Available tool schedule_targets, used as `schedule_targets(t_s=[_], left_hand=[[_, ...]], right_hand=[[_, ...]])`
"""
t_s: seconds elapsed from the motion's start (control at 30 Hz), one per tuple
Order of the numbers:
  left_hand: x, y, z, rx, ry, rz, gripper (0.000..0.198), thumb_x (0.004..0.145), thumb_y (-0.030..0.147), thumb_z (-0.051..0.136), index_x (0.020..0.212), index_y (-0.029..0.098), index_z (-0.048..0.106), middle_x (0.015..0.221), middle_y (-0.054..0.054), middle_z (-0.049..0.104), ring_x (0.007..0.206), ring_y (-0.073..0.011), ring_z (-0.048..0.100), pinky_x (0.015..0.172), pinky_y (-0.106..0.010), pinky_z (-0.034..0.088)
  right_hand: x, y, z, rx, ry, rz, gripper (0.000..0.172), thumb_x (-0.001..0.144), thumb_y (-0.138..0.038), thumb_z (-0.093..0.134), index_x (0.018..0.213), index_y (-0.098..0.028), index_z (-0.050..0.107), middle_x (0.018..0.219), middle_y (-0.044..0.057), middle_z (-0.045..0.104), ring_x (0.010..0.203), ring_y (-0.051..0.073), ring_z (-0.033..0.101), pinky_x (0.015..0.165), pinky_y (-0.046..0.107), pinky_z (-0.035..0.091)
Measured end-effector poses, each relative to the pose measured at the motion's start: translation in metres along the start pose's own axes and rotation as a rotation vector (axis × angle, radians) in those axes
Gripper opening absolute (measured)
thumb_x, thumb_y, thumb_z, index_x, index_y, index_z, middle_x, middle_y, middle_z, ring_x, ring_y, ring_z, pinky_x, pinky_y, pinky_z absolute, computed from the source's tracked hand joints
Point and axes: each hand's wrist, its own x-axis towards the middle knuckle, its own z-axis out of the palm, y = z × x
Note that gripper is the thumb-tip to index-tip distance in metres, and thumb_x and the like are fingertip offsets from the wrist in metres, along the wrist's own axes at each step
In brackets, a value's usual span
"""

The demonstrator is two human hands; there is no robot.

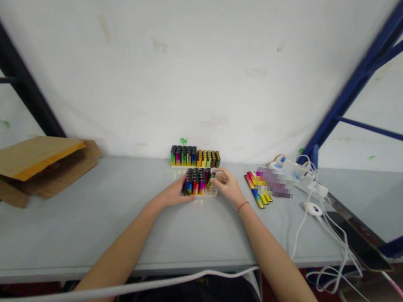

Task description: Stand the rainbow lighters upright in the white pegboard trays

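Observation:
My left hand [175, 193] is wrapped round the left side of a clear tray [212, 192] partly filled with colourful lighters [195, 185]. In my right hand [226, 184], thumb and fingers close on a green lighter [212, 177] at the tray's right part, where some slots show bare. Directly behind stands another tray [184, 167], filled with rows of black-topped lighters [183, 156] on its left and yellow ones [208, 159] on its right.
An opened cardboard box [28, 159] lies at the left. Several long coloured strips [256, 191] lie on the right, beside a power strip [300, 177], white cables and a black phone [357, 240]. A blue metal frame [361, 83] rises at the right.

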Motion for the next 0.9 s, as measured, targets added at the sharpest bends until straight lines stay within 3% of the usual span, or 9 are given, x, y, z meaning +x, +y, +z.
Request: schedule_targets(t_s=[0.27, 0.53, 0.6, 0.67, 0.77, 0.9], left_hand=[[0.0, -0.002, 0.0, -0.007, 0.002, 0.016, 0.097, 0.076, 0.054, 0.075, 0.154, 0.013, 0.034, 0.152, -0.018, 0.05, 0.138, -0.0393, 0.049, 0.117, -0.055, 0.038], [0.0, 0.002, -0.001, -0.019, -0.001, 0.014, 0.093, 0.076, 0.054, 0.074, 0.151, 0.012, 0.039, 0.151, -0.019, 0.051, 0.136, -0.0402, 0.05, 0.116, -0.056, 0.038], [0.001, 0.001, 0.0, -0.024, -0.002, 0.003, 0.094, 0.075, 0.055, 0.075, 0.15, 0.012, 0.039, 0.149, -0.018, 0.053, 0.135, -0.0402, 0.051, 0.116, -0.055, 0.039], [0.001, 0.001, -0.001, -0.026, -0.01, -0.01, 0.093, 0.075, 0.056, 0.076, 0.15, 0.012, 0.04, 0.147, -0.018, 0.055, 0.135, -0.0403, 0.052, 0.116, -0.055, 0.039], [0.0, 0.001, -0.001, -0.02, -0.005, -0.011, 0.095, 0.074, 0.055, 0.077, 0.15, 0.012, 0.039, 0.148, -0.02, 0.054, 0.136, -0.0409, 0.051, 0.117, -0.056, 0.037], [0.0, 0.0, -0.001, -0.005, 0.007, -0.012, 0.096, 0.075, 0.052, 0.077, 0.152, 0.012, 0.037, 0.151, -0.02, 0.051, 0.138, -0.0411, 0.049, 0.118, -0.057, 0.036]], right_hand=[[-0.001, -0.003, -0.001, -0.114, 0.009, -0.098, 0.03, 0.078, -0.038, 0.067, 0.102, -0.021, 0.063, 0.089, 0.003, 0.069, 0.081, 0.018, 0.068, 0.078, 0.032, 0.055], [-0.003, -0.007, 0.0, -0.308, -0.047, -0.214, 0.026, 0.085, -0.033, 0.059, 0.104, -0.02, 0.073, 0.109, 0.009, 0.071, 0.078, 0.016, 0.066, 0.073, 0.03, 0.054], [-0.002, -0.009, -0.003, -0.413, -0.011, -0.22, 0.029, 0.088, -0.028, 0.055, 0.109, -0.02, 0.073, 0.11, 0.009, 0.071, 0.081, 0.016, 0.066, 0.076, 0.03, 0.053], [0.0, -0.011, -0.012, -0.589, 0.087, -0.151, 0.032, 0.089, -0.021, 0.05, 0.112, -0.017, 0.072, 0.108, 0.01, 0.071, 0.087, 0.018, 0.065, 0.084, 0.032, 0.051], [0.001, -0.013, -0.032, -0.944, 0.246, 0.096, 0.034, 0.091, -0.016, 0.047, 0.113, -0.011, 0.072, 0.11, 0.016, 0.07, 0.102, 0.025, 0.063, 0.095, 0.035, 0.046], [-0.004, -0.013, -0.054, -1.262, 0.298, 0.426, 0.038, 0.095, -0.017, 0.044, 0.118, -0.006, 0.071, 0.126, 0.025, 0.062, 0.119, 0.036, 0.055, 0.094, 0.042, 0.044]])
